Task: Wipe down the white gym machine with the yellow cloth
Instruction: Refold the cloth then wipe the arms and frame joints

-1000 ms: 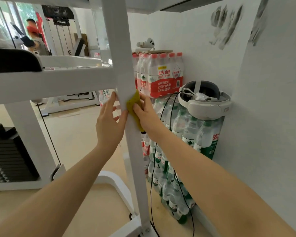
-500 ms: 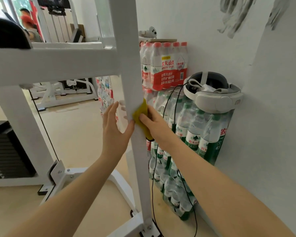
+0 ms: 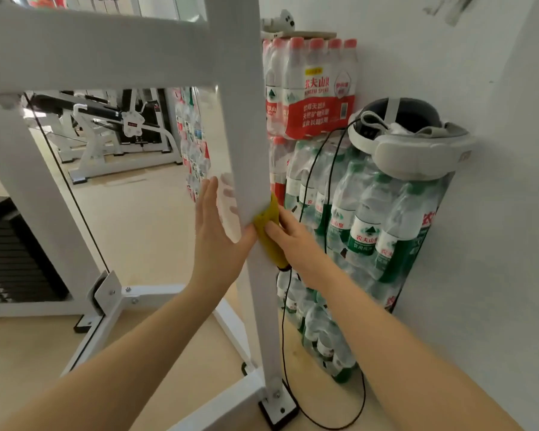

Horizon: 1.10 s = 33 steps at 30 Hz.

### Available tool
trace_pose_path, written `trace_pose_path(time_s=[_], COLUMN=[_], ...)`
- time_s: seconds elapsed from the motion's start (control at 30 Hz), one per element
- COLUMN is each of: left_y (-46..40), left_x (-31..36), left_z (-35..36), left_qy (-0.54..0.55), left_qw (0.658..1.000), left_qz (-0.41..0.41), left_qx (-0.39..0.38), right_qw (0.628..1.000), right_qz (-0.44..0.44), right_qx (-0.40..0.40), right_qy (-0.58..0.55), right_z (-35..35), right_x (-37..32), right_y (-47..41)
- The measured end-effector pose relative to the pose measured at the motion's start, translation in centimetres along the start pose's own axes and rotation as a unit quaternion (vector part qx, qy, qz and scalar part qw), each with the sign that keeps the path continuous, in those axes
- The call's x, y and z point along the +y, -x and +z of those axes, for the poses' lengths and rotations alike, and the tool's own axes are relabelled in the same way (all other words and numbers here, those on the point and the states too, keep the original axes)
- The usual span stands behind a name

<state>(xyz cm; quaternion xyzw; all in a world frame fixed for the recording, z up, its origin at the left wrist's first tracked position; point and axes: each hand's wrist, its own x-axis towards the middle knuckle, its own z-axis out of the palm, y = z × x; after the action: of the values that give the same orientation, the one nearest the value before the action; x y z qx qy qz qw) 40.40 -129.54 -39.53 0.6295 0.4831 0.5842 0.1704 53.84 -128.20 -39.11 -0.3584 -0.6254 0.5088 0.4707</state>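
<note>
The white gym machine point(image 3: 243, 126) fills most of the view: a broad horizontal beam joins a tall upright post, and the post runs down to a bolted foot plate on the beige floor point(image 3: 143, 219). To the right of that post rises a white wall point(image 3: 495, 244), and stacked against it, just behind the post, are shrink-wrapped packs of water bottles point(image 3: 349, 213), red-labelled ones on top and green-labelled ones below. To the left of the post, low down, sits a black weight stack point(image 3: 10, 259), with a thin black cable running diagonally beside it. A white headset point(image 3: 414, 147) lies on the green-labelled packs, to the right of the post, and a black cord point(image 3: 296, 306) hangs from it to the floor near the foot plate.

The left hand point(image 3: 218, 234) lies flat against the left face of the post, fingers straight and pointing up, holding nothing. The right hand point(image 3: 296, 241) presses the yellow cloth point(image 3: 269, 231) to the right edge of the post at the same height, its fingers curled onto the cloth.
</note>
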Motion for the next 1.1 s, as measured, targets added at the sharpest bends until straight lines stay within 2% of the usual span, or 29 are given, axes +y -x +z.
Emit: trace_pose_path(time_s=[0.1, 0.2, 0.3, 0.4, 0.53, 0.67, 0.73, 0.8, 0.97, 1.03, 1.1], left_y=[3.1, 3.5, 3.1, 3.7, 5.3, 7.1, 7.4, 7.4, 7.7, 8.2, 9.0], left_x=[-2.0, -2.1, -1.7, -1.9, -3.8, -6.5, -6.8, -6.7, -7.9, -8.2, -8.9], left_z=[0.6, 0.3, 0.0, 0.0, 0.7, 1.6, 1.9, 1.9, 1.9, 2.3, 2.9], left_qy=[-0.001, 0.064, 0.134, 0.112, 0.069, 0.036, 0.025, 0.037, 0.087, 0.09, 0.078], left_qw=[0.997, 0.991, 0.984, 0.989, 0.99, 0.979, 0.973, 0.971, 0.971, 0.972, 0.971], left_qz=[-0.071, -0.112, -0.113, -0.095, -0.117, -0.168, -0.186, -0.194, -0.201, -0.194, -0.196], left_qx=[-0.034, -0.025, -0.013, -0.022, -0.046, -0.113, -0.136, -0.133, -0.099, -0.1, -0.108], right_qw=[0.999, 0.998, 0.991, 0.988, 0.994, 0.995, 0.992, 0.993, 0.996, 0.994, 0.995], right_qz=[0.021, -0.037, -0.106, -0.125, -0.051, 0.069, 0.089, 0.075, -0.04, -0.058, -0.038], right_qx=[0.034, 0.051, 0.072, 0.078, 0.085, 0.064, 0.077, 0.083, 0.074, 0.065, 0.056], right_qy=[0.003, 0.001, -0.033, -0.042, -0.052, 0.022, 0.043, 0.044, -0.029, -0.064, -0.075], right_z=[0.8, 0.9, 1.1, 1.7, 1.1, 0.7, 0.8, 0.9, 0.5, 0.6, 0.4], right_x=[3.1, 0.5, -2.1, -0.6, 6.2, 13.2, 14.0, 12.6, 6.6, 6.7, 8.8], right_y=[2.2, 1.1, -0.7, -1.0, 1.2, 4.3, 4.8, 4.2, 2.0, 1.7, 2.2])
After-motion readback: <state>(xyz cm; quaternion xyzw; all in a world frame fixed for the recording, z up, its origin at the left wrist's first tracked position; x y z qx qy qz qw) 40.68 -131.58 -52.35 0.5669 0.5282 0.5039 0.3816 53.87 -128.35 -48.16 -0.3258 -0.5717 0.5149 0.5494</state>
